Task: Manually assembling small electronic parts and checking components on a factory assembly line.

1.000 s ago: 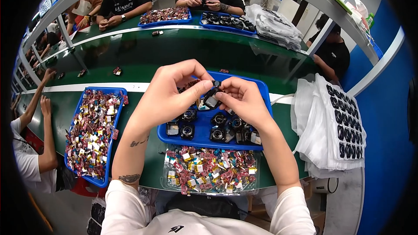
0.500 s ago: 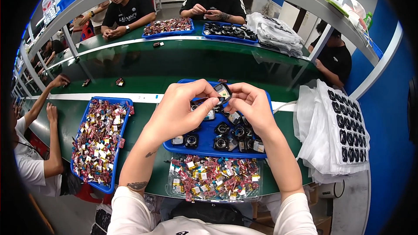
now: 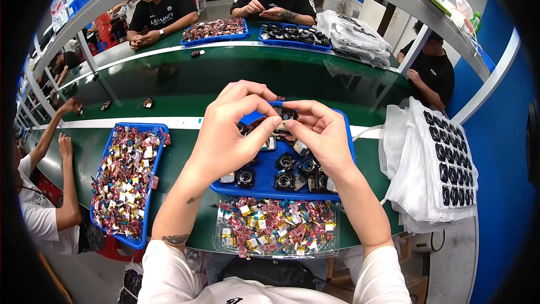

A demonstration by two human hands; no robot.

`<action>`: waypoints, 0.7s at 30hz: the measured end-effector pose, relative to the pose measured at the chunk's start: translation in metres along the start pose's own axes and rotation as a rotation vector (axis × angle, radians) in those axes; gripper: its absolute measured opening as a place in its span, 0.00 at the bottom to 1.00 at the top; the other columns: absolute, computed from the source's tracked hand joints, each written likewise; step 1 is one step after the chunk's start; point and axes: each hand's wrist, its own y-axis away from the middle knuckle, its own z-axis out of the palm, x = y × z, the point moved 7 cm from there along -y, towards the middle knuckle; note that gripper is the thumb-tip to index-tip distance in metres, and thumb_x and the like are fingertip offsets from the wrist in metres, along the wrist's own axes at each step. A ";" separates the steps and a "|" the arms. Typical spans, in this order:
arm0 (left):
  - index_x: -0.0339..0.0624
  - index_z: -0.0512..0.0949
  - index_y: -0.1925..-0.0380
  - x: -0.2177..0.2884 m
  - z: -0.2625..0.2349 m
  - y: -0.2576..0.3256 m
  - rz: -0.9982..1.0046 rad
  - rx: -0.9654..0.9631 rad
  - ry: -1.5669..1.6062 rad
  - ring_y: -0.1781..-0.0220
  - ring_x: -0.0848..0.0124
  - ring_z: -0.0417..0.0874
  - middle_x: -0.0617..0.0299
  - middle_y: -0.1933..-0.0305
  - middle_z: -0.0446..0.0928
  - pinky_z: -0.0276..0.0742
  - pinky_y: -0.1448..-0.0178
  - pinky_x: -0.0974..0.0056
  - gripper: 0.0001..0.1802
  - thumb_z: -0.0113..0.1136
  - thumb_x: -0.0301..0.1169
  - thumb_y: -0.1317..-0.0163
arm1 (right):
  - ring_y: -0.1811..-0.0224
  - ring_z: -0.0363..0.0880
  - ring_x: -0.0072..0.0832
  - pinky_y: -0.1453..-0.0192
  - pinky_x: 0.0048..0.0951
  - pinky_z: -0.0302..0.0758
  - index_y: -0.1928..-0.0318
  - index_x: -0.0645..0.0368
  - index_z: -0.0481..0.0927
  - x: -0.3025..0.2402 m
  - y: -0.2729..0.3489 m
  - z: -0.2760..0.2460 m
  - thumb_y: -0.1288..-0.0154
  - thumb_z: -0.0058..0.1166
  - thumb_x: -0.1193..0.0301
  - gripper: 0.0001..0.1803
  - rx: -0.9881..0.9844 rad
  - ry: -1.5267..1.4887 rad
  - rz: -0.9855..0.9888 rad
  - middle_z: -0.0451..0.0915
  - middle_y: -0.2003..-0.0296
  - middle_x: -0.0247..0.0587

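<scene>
Above a blue tray (image 3: 256,187), both my hands meet at a black smartwatch case (image 3: 288,112). My left hand (image 3: 228,126) pinches with thumb and index finger at the case's near left edge. A small pale piece (image 3: 282,127) shows between the fingertips; whether it is part of the case cannot be told. My right hand (image 3: 326,138) grips the case from the right, thumb in front and fingers behind. Several round-faced black watch cases (image 3: 285,161) lie in the tray beneath. My fingers hide part of the held case.
A clear tray (image 3: 275,231) of red circuit boards with batteries lies nearest me. Another blue tray (image 3: 147,214) of such boards stands left. White sheets with black watch parts (image 3: 430,163) are stacked right. A green conveyor belt (image 3: 242,81) runs beyond; co-workers sit around it.
The held case has tilted, its pale inner side turned mostly out of sight. My right thumb has moved in toward my left fingertips. Small parts on the belt have shifted left.
</scene>
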 end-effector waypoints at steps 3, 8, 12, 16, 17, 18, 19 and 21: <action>0.37 0.80 0.75 -0.005 0.004 0.003 -0.055 -0.047 -0.069 0.47 0.57 0.77 0.53 0.51 0.78 0.71 0.46 0.57 0.05 0.65 0.27 0.50 | 0.61 0.80 0.16 0.56 0.17 0.76 0.50 0.64 0.78 -0.007 0.004 0.002 0.38 0.56 0.79 0.14 0.045 0.081 -0.038 0.81 0.61 0.36; 0.36 0.81 0.74 -0.007 0.008 0.004 -0.093 -0.069 -0.063 0.44 0.57 0.76 0.50 0.48 0.79 0.67 0.39 0.56 0.05 0.64 0.26 0.49 | 0.63 0.80 0.16 0.57 0.18 0.77 0.49 0.65 0.78 -0.012 0.010 0.008 0.38 0.56 0.79 0.15 0.068 0.144 -0.095 0.82 0.63 0.37; 0.37 0.82 0.73 -0.013 0.009 0.005 -0.186 -0.088 0.033 0.45 0.60 0.77 0.51 0.50 0.80 0.68 0.40 0.57 0.04 0.64 0.26 0.48 | 0.63 0.80 0.17 0.59 0.18 0.77 0.50 0.65 0.79 -0.012 0.010 0.007 0.38 0.57 0.78 0.15 0.073 0.177 -0.133 0.82 0.64 0.38; 0.37 0.82 0.73 -0.018 0.011 0.007 -0.230 -0.099 0.084 0.46 0.62 0.77 0.52 0.51 0.81 0.68 0.40 0.57 0.05 0.65 0.27 0.47 | 0.65 0.80 0.17 0.59 0.19 0.77 0.50 0.66 0.79 -0.015 0.011 0.008 0.38 0.57 0.77 0.15 0.072 0.200 -0.150 0.83 0.65 0.38; 0.37 0.82 0.73 -0.019 0.011 0.007 -0.233 -0.100 0.083 0.46 0.62 0.77 0.52 0.51 0.81 0.68 0.40 0.57 0.05 0.65 0.27 0.47 | 0.65 0.80 0.17 0.59 0.19 0.77 0.50 0.66 0.79 -0.014 0.011 0.008 0.38 0.57 0.77 0.15 0.071 0.199 -0.148 0.83 0.65 0.38; 0.37 0.82 0.73 -0.018 0.010 0.007 -0.228 -0.090 0.062 0.47 0.62 0.78 0.52 0.52 0.81 0.68 0.40 0.58 0.04 0.65 0.27 0.47 | 0.65 0.80 0.17 0.60 0.19 0.77 0.50 0.66 0.79 -0.014 0.011 0.008 0.38 0.57 0.77 0.15 0.077 0.205 -0.150 0.83 0.65 0.39; 0.37 0.82 0.73 -0.017 0.009 0.007 -0.223 -0.080 0.042 0.47 0.62 0.78 0.52 0.52 0.81 0.68 0.40 0.58 0.04 0.65 0.27 0.47 | 0.65 0.81 0.17 0.60 0.19 0.78 0.50 0.66 0.79 -0.014 0.011 0.009 0.38 0.57 0.77 0.15 0.082 0.211 -0.151 0.83 0.65 0.39; 0.36 0.82 0.74 -0.017 0.009 0.008 -0.237 -0.064 0.036 0.48 0.61 0.79 0.53 0.54 0.82 0.70 0.42 0.58 0.05 0.64 0.27 0.47 | 0.65 0.81 0.18 0.60 0.19 0.78 0.50 0.66 0.79 -0.014 0.011 0.009 0.38 0.57 0.77 0.15 0.088 0.209 -0.158 0.83 0.64 0.40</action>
